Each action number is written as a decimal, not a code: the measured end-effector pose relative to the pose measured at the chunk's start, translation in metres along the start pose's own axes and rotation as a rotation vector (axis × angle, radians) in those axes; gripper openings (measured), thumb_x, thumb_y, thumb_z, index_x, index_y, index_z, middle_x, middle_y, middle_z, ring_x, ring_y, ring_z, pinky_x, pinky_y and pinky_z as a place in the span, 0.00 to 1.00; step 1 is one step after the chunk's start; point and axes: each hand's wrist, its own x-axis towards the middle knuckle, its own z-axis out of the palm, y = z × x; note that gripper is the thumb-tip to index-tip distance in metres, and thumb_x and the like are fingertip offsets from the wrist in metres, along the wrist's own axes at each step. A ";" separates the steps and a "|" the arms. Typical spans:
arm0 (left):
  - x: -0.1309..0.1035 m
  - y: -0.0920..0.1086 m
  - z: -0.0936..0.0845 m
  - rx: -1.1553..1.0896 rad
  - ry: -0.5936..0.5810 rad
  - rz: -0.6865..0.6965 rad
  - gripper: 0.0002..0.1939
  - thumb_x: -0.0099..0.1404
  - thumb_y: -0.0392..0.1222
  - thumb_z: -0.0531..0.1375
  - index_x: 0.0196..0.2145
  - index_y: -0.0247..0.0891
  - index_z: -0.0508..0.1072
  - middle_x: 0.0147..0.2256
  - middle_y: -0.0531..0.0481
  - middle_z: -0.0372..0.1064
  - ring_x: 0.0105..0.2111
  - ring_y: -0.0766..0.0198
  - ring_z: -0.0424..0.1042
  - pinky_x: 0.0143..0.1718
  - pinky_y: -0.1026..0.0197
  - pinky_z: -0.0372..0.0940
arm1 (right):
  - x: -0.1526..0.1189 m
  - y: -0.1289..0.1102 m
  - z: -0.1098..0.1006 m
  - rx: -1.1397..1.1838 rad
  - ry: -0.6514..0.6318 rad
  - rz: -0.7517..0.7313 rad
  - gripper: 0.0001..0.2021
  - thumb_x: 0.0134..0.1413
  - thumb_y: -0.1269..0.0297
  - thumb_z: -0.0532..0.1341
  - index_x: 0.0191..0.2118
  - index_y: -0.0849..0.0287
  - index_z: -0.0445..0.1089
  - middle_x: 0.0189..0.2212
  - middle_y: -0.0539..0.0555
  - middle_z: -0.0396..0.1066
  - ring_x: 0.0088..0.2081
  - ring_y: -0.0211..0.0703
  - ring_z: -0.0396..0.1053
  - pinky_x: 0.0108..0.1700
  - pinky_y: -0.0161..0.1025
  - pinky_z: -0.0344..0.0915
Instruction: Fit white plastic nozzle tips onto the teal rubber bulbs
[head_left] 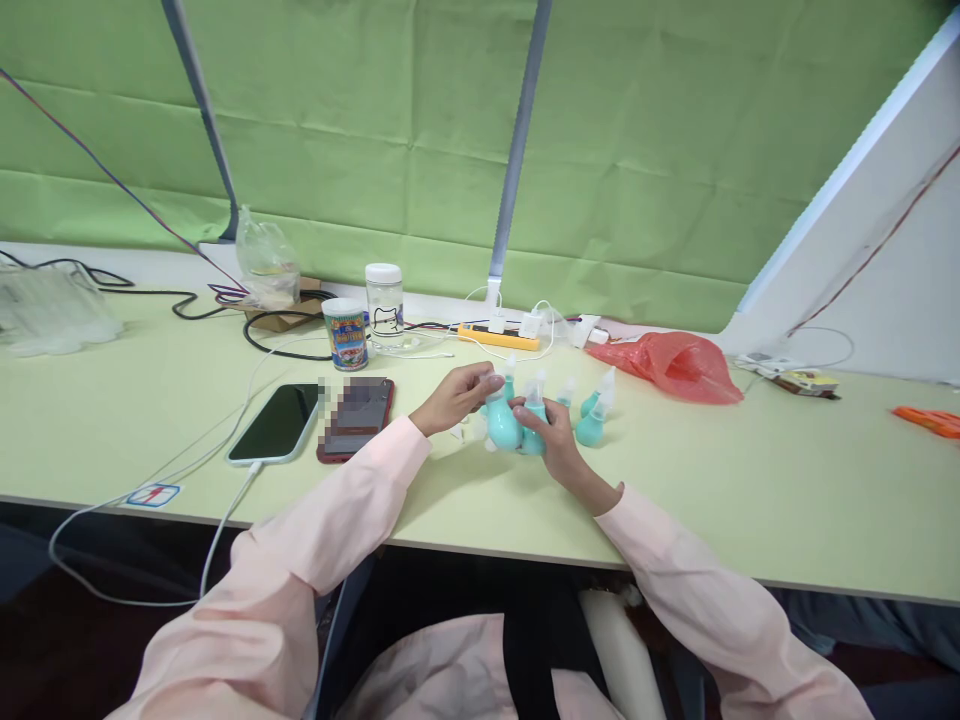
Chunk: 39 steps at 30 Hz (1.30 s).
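Note:
Several teal bulbs with clear tips are grouped near the middle of the table. My left hand (463,394) is closed at the top of one round teal bulb (504,424), its fingertips around the tip. Just right of it, my right hand (553,433) grips another teal bulb (533,430) between thumb and fingers, its clear tip pointing up. The two bulbs are side by side and appear to touch. Beyond my right hand, another teal bulb (590,430) leans on the table, with more bulbs partly hidden behind it and behind my hands.
Two phones (276,424) (358,420) lie at the left, one with a white cable. Behind them stand a printed cup (346,335) and a clear jar (385,310). An orange power strip (499,337), a red plastic bag (667,366) and orange scissors (928,421) lie farther right.

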 end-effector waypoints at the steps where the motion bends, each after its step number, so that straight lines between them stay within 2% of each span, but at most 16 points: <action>1: 0.000 0.001 0.000 -0.047 -0.017 -0.009 0.16 0.54 0.52 0.52 0.20 0.36 0.55 0.17 0.59 0.44 0.14 0.76 0.45 0.15 0.70 0.42 | 0.001 0.000 -0.001 0.058 -0.050 0.059 0.16 0.40 0.53 0.57 0.29 0.62 0.64 0.20 0.52 0.65 0.18 0.36 0.61 0.19 0.35 0.59; 4: -0.002 0.003 0.003 -0.103 -0.038 -0.029 0.15 0.54 0.52 0.52 0.23 0.36 0.57 0.17 0.59 0.47 0.13 0.77 0.47 0.14 0.71 0.42 | 0.003 0.000 -0.001 0.155 -0.235 0.145 0.16 0.42 0.53 0.55 0.29 0.63 0.65 0.18 0.51 0.65 0.16 0.34 0.59 0.18 0.34 0.57; 6: -0.002 0.003 0.004 -0.090 -0.018 -0.012 0.14 0.54 0.50 0.53 0.25 0.36 0.60 0.17 0.58 0.50 0.14 0.76 0.50 0.14 0.72 0.46 | 0.004 0.000 -0.002 0.142 -0.248 0.136 0.16 0.41 0.53 0.56 0.28 0.63 0.65 0.18 0.51 0.64 0.16 0.34 0.59 0.18 0.34 0.57; 8: -0.001 0.002 0.003 -0.080 0.042 0.028 0.13 0.54 0.49 0.53 0.29 0.35 0.63 0.18 0.57 0.55 0.15 0.75 0.54 0.16 0.71 0.51 | 0.005 -0.001 -0.003 0.037 -0.103 0.064 0.16 0.37 0.53 0.59 0.28 0.63 0.64 0.18 0.50 0.64 0.16 0.34 0.58 0.18 0.35 0.57; 10: 0.000 0.000 0.001 -0.054 0.141 0.070 0.14 0.53 0.48 0.55 0.33 0.35 0.65 0.20 0.55 0.60 0.17 0.74 0.58 0.19 0.70 0.55 | 0.006 -0.004 -0.005 -0.141 0.116 -0.070 0.17 0.33 0.55 0.62 0.29 0.62 0.65 0.21 0.50 0.64 0.19 0.35 0.60 0.21 0.36 0.58; 12: 0.001 -0.002 0.000 -0.010 0.225 0.085 0.13 0.51 0.45 0.57 0.32 0.34 0.68 0.22 0.52 0.64 0.19 0.73 0.61 0.21 0.69 0.58 | 0.007 -0.006 -0.005 -0.319 0.286 -0.216 0.17 0.31 0.56 0.63 0.30 0.61 0.65 0.24 0.51 0.65 0.23 0.37 0.61 0.26 0.37 0.59; 14: 0.001 -0.004 0.001 0.015 0.262 0.071 0.11 0.49 0.43 0.58 0.28 0.32 0.70 0.24 0.50 0.66 0.21 0.72 0.63 0.23 0.68 0.60 | 0.007 -0.007 -0.005 -0.442 0.351 -0.311 0.16 0.33 0.57 0.62 0.30 0.60 0.64 0.25 0.51 0.65 0.27 0.38 0.61 0.30 0.37 0.59; 22: 0.000 -0.007 0.007 -0.019 0.316 0.011 0.11 0.44 0.42 0.62 0.23 0.30 0.72 0.22 0.49 0.68 0.20 0.70 0.65 0.23 0.66 0.63 | 0.009 0.000 -0.006 -0.557 0.403 -0.356 0.15 0.36 0.56 0.60 0.29 0.59 0.59 0.25 0.49 0.61 0.28 0.38 0.59 0.30 0.35 0.58; 26: 0.002 -0.007 0.005 -0.039 0.246 0.004 0.11 0.46 0.43 0.60 0.21 0.30 0.72 0.18 0.49 0.67 0.18 0.69 0.64 0.23 0.65 0.62 | 0.009 -0.002 -0.005 -0.522 0.363 -0.342 0.14 0.36 0.57 0.60 0.29 0.59 0.59 0.24 0.48 0.60 0.26 0.36 0.59 0.28 0.33 0.56; 39: -0.001 -0.015 0.004 -0.310 0.172 -0.087 0.10 0.47 0.40 0.61 0.24 0.28 0.72 0.22 0.48 0.68 0.20 0.71 0.64 0.25 0.64 0.61 | 0.007 0.000 -0.002 -0.497 0.368 -0.333 0.14 0.35 0.58 0.60 0.26 0.59 0.56 0.22 0.46 0.56 0.24 0.34 0.55 0.26 0.32 0.54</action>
